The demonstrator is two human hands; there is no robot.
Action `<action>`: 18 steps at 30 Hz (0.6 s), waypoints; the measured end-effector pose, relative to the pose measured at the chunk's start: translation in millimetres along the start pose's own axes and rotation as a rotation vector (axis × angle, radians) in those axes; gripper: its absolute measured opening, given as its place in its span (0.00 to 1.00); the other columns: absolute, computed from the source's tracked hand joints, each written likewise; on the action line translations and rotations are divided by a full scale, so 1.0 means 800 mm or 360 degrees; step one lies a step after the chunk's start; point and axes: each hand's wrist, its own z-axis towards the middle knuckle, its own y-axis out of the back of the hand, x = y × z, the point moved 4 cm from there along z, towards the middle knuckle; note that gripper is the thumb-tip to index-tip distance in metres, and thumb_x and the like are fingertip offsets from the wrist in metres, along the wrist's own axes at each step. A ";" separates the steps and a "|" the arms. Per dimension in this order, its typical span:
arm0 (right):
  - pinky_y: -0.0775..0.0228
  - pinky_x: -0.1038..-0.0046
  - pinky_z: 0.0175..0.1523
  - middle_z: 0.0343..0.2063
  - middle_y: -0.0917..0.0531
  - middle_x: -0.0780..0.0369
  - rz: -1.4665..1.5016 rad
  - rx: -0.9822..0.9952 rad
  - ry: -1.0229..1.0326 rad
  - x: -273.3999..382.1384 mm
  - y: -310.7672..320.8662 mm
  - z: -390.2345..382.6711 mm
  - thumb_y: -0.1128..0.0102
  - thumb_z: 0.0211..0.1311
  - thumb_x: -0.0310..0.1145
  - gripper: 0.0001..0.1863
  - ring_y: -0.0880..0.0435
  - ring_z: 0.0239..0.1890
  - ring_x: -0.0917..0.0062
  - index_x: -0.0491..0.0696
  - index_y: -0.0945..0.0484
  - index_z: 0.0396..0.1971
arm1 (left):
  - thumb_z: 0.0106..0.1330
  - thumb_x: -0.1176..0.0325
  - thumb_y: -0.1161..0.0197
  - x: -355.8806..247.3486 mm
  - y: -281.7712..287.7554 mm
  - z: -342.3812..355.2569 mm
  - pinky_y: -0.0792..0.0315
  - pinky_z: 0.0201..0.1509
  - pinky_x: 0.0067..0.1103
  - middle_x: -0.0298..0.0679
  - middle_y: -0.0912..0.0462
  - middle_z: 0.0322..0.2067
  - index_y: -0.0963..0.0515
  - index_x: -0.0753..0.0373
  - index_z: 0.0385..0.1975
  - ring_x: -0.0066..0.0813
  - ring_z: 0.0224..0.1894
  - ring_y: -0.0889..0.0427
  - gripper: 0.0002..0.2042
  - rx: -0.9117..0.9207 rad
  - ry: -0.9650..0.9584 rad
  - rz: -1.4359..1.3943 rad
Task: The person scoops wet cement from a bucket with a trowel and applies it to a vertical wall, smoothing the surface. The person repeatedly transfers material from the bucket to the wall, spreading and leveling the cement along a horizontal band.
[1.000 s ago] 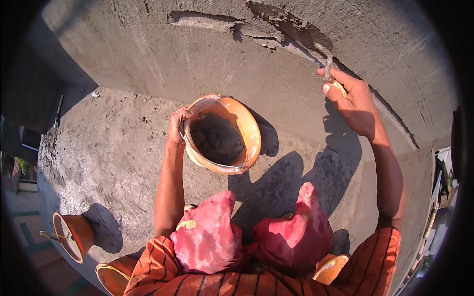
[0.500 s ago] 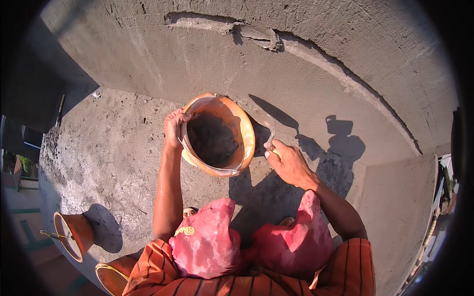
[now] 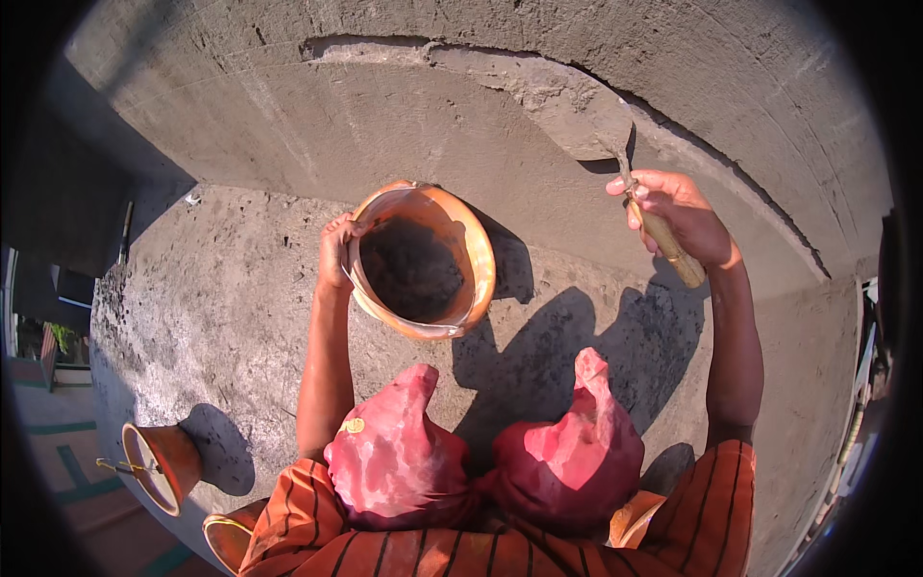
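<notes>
My left hand grips the rim of an orange bucket on its left side. Dark grey mortar lies inside the tilted bucket. Up and to the right, my right hand is closed around the wooden handle of a trowel. The flat of its mortar-coated blade lies against the plastered wall, over the rough ledge that curves across it. Where the blade ends and mortar begins is hard to make out.
At the lower left an orange bucket lies on its side, with another bucket near my left sleeve. Part of an orange container shows by my right knee. The rough concrete floor meets the wall ahead.
My right hand has moved up and right with the trowel, from beside the bucket to the wall ledge. The lump of mortar that stuck out on the ledge no longer shows. My left hand stays on the bucket.
</notes>
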 end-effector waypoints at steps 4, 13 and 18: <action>0.37 0.83 0.19 0.18 0.27 0.67 0.0051 -0.0145 -0.0177 -0.017 0.020 -0.021 0.47 0.62 0.42 0.19 0.31 0.13 0.87 0.43 0.24 0.45 | 0.49 0.77 0.47 -0.004 0.000 -0.006 0.38 0.31 0.13 0.29 0.28 0.21 0.30 0.63 0.19 0.15 0.24 0.34 0.01 0.0058 0.0007 -0.0022; 0.36 0.83 0.25 0.19 0.26 0.68 0.0229 -0.0030 -0.0014 -0.155 -0.118 -0.041 0.47 0.63 0.38 0.18 0.29 0.19 0.88 0.43 0.25 0.48 | 0.47 0.79 0.46 0.012 -0.030 -0.010 0.45 0.26 0.13 0.26 0.31 0.19 0.34 0.60 0.13 0.12 0.21 0.41 0.08 0.0232 0.0111 0.0126; 0.30 0.60 0.34 0.27 0.20 0.48 -0.0915 0.0146 0.0097 -0.226 -0.180 0.005 0.42 0.56 0.35 0.11 0.20 0.33 0.52 0.43 0.25 0.33 | 0.48 0.81 0.47 0.013 -0.064 -0.030 0.46 0.26 0.13 0.28 0.28 0.21 0.37 0.60 0.09 0.12 0.21 0.40 0.11 0.0321 0.0035 0.0283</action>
